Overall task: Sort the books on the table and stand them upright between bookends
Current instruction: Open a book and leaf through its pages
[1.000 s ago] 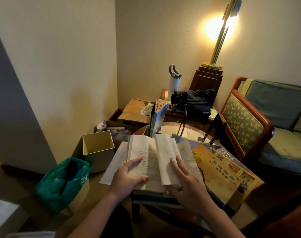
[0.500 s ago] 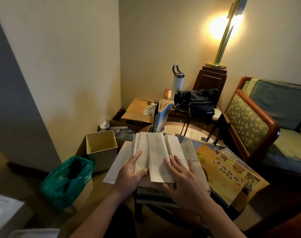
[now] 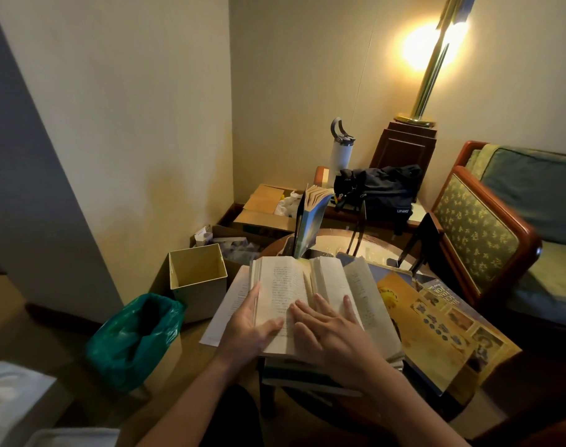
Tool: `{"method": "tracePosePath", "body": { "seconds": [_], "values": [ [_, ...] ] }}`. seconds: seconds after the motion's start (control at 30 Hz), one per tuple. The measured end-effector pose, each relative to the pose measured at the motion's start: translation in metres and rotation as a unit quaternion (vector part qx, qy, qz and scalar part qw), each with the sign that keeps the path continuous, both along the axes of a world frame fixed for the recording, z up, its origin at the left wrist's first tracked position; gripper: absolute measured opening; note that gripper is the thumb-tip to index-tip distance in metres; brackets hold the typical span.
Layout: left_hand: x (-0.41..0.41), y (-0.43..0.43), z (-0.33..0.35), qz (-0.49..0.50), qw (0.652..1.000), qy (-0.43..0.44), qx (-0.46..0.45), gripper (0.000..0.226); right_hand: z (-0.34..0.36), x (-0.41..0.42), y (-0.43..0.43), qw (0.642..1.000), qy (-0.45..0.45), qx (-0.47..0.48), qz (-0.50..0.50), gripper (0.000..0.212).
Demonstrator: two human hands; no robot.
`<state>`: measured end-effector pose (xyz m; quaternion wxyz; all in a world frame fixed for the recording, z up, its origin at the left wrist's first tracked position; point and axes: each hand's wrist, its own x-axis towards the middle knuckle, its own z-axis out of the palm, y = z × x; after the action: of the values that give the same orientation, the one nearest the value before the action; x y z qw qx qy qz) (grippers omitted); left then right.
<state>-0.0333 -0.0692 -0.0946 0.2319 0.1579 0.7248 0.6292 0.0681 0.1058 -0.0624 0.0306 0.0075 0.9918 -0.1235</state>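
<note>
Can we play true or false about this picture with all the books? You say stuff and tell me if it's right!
1. The left hand and right hand both touch the open book. True.
2. The blue book lies flat on the table. False: it stands upright behind the open book.
3. The lamp is switched off. False: it glows brightly.
4. A green bag sits on the floor, left of the table. True.
5. The bottle stands upright beside the black bag. True.
</note>
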Motion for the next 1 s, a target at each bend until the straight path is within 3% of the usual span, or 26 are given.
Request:
{"method": "tracePosePath", "body": {
  "seconds": [0.1,0.3,0.47,0.5,0.57,0.63,0.7,1.0],
  "values": [
    [-0.001,0.000,-0.006,-0.015,1.000,-0.015,0.012,0.077,-0.011,-0.007,0.009,0.999,-0.015,0.035,-0.038,0.064],
    [-0.003,0.005,-0.013,-0.040,0.999,-0.036,-0.010,0.068,-0.024,-0.021,0.023,0.994,-0.023,-0.018,-0.110,0.057],
    [0.003,0.007,-0.020,0.019,0.987,0.062,-0.146,0.072,-0.038,-0.016,0.016,0.992,0.012,0.033,-0.122,0.058],
    [0.005,0.009,-0.019,0.031,0.970,0.108,-0.217,0.074,-0.040,-0.016,0.016,0.991,0.015,0.038,-0.124,0.058],
    [0.007,0.009,-0.020,0.029,0.900,0.245,-0.361,0.076,-0.043,-0.016,0.016,0.991,0.018,0.039,-0.124,0.057],
    [0.009,0.013,-0.021,-0.020,0.845,0.371,-0.385,0.062,-0.045,-0.017,0.016,0.992,0.020,0.035,-0.123,0.057],
    [0.012,0.021,-0.021,-0.088,0.829,0.406,-0.375,0.055,-0.047,-0.017,0.016,0.991,0.026,0.036,-0.125,0.056],
    [-0.020,0.067,-0.032,-0.102,0.856,0.337,-0.379,0.054,-0.049,-0.015,0.014,0.992,0.031,0.048,-0.116,0.058]
  ]
}}
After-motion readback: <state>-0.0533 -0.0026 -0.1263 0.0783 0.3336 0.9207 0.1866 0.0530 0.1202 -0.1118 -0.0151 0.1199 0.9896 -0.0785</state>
